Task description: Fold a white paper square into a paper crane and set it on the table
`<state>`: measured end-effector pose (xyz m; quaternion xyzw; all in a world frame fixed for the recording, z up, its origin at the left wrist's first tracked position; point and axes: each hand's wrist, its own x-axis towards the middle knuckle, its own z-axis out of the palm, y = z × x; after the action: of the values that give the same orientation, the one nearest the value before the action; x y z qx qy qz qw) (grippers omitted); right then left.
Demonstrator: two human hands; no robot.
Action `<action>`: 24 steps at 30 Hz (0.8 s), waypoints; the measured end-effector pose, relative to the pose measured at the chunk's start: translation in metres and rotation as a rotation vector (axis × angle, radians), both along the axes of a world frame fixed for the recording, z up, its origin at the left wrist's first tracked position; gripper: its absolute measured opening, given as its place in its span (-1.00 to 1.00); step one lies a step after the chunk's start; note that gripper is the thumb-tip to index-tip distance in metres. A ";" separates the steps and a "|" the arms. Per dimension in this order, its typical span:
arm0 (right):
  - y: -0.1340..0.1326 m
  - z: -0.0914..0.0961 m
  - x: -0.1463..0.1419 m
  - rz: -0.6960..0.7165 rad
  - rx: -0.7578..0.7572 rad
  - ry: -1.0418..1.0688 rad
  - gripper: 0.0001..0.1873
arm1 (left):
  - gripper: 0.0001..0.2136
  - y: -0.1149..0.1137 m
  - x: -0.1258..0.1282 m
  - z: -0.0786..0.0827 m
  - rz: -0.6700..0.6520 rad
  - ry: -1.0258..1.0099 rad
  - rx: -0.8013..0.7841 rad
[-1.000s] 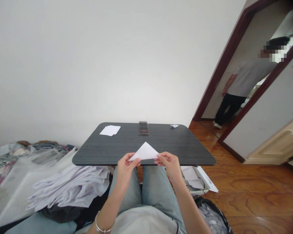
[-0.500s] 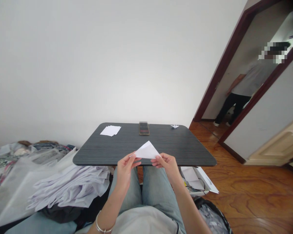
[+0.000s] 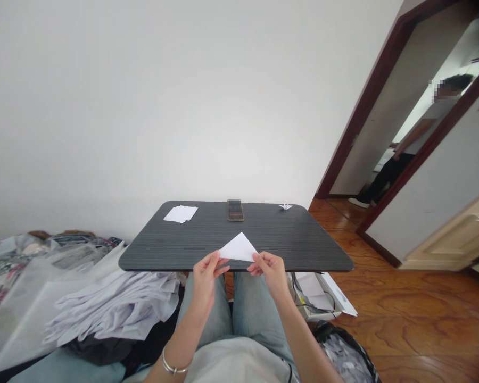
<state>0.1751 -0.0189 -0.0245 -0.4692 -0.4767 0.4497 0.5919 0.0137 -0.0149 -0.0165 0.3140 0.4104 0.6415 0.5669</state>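
Both my hands hold a folded white paper triangle (image 3: 238, 249) just above the table's near edge, with its tip pointing away from me. My left hand (image 3: 206, 275) pinches its left corner, and my right hand (image 3: 269, 273) pinches its right corner. A dark grey wood-grain table (image 3: 287, 239) stands beyond them. On its far side lie a small stack of white paper sheets (image 3: 180, 213), a phone (image 3: 235, 210) and a tiny folded paper crane (image 3: 286, 206). Neither hand touches these.
A heap of white cloth and plastic (image 3: 112, 308) lies to my left. A white box with papers (image 3: 313, 292) sits under the table's right edge. Beyond the wooden floor (image 3: 415, 319), a person (image 3: 417, 141) stands past a dark-framed doorway (image 3: 367, 106).
The person beyond the doorway has moved right, further behind the door frame. My hands have shifted slightly closer together, and the paper triangle now sits a little more upright between them.
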 end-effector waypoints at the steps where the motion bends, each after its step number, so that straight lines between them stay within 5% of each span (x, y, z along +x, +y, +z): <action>1: 0.001 -0.002 -0.001 -0.003 0.000 -0.006 -0.57 | -0.70 0.002 0.000 -0.002 0.012 0.003 -0.014; 14: 0.010 -0.010 -0.001 0.016 -0.025 -0.052 -0.55 | -0.71 0.012 -0.012 -0.014 -0.157 0.255 -0.033; 24: 0.012 -0.018 0.000 0.029 -0.031 -0.060 -0.58 | -0.74 0.011 -0.010 -0.012 -0.146 0.306 -0.028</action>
<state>0.1754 -0.0074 -0.0426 -0.4845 -0.4938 0.4515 0.5635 0.0035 -0.0036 -0.0280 0.4293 0.4770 0.5375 0.5471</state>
